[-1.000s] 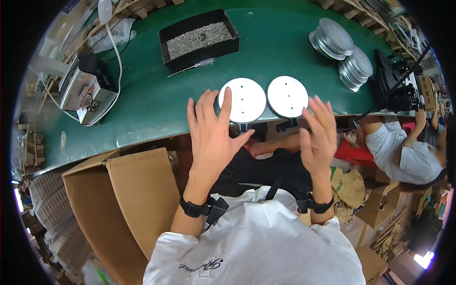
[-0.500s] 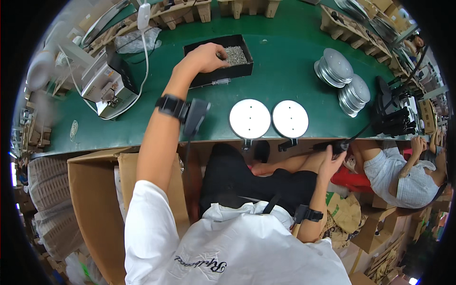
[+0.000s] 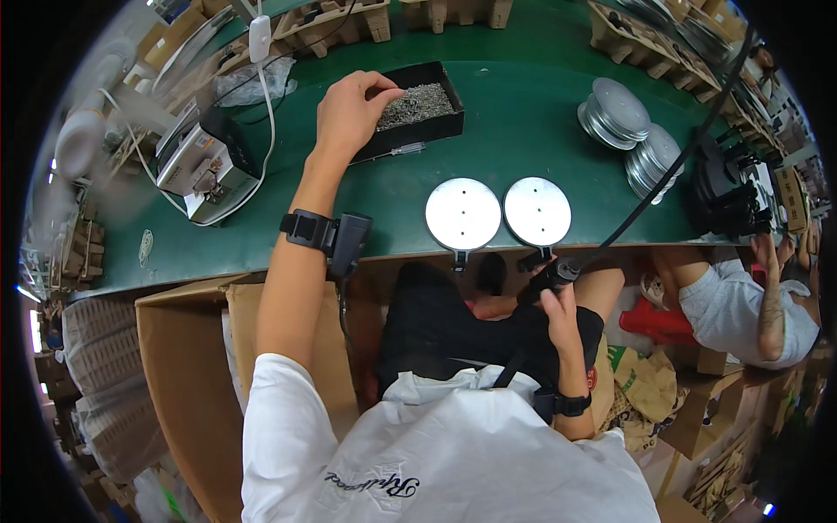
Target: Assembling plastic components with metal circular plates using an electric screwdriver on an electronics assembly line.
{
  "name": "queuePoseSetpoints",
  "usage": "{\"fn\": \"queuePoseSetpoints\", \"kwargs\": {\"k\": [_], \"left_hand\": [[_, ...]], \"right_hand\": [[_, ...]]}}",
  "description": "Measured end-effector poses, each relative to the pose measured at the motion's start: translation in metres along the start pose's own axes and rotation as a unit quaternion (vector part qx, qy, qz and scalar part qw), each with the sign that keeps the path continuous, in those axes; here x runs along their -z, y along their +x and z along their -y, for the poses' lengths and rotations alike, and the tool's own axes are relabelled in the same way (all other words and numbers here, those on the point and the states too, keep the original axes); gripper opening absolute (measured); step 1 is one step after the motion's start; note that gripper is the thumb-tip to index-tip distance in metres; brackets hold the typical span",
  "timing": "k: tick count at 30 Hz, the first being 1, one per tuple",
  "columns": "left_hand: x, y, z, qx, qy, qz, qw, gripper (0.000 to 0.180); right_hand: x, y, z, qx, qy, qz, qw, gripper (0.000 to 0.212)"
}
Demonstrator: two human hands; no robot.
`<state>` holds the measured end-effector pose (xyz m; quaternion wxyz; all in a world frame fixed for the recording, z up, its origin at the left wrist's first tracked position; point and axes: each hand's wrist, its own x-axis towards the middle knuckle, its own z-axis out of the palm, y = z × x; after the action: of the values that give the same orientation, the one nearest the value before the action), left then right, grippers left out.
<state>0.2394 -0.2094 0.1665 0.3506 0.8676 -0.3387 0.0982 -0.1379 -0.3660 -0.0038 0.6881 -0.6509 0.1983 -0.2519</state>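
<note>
My left hand [image 3: 350, 113] is over the left side of a black box [image 3: 449, 126] of small silvery metal pieces [image 3: 418, 105], likely screws. Its thumb and forefinger are pinched together; what is between them is too small to make out. In my right hand [image 3: 558, 305] is a black corded power screwdriver [image 3: 551, 275], held at the table's front edge beside the right one of two round white discs. Both the left disc [image 3: 463, 214] and the right disc [image 3: 538, 212] lie flat, each with small holes and a black arm sticking out toward me.
A hand screwdriver [image 3: 403, 150] lies before the box. Stacked metal discs [image 3: 619, 113] stand at right, near black parts [image 3: 728, 196]. The tool's cable [image 3: 654, 196] crosses the right side. A white carton [image 3: 209, 170] and a cardboard box [image 3: 187, 375] are at left. A person [image 3: 750, 305] sits at right.
My left hand has drawn back leftward out of the metal pieces, its fingers pinched. My right hand has brought the power screwdriver left, close to the right disc's arm.
</note>
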Motion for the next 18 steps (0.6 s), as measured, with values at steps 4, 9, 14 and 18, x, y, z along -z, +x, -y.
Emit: {"fn": "queuePoseSetpoints", "kwargs": {"k": [4, 9, 14, 18], "left_hand": [[0.015, -0.019, -0.009, -0.008, -0.077, -0.069, 0.995, 0.014], [0.02, -0.092, -0.067, -0.097, -0.22, -0.107, 0.965, 0.006], [0.003, -0.17, -0.101, -0.209, -0.249, -0.133, 0.936, 0.029], [-0.006, -0.207, -0.114, -0.18, -0.337, -0.063, 0.922, 0.032]], "right_hand": [[0.0, 0.001, 0.03, -0.011, -0.056, 0.066, 0.996, 0.049], [0.001, -0.002, 0.002, -0.034, 0.104, -0.046, 0.993, 0.031], [0.006, 0.003, 0.097, 0.067, 0.275, -0.033, 0.959, 0.035], [0.013, 0.008, 0.222, 0.297, 0.336, 0.115, 0.886, 0.043]]}}
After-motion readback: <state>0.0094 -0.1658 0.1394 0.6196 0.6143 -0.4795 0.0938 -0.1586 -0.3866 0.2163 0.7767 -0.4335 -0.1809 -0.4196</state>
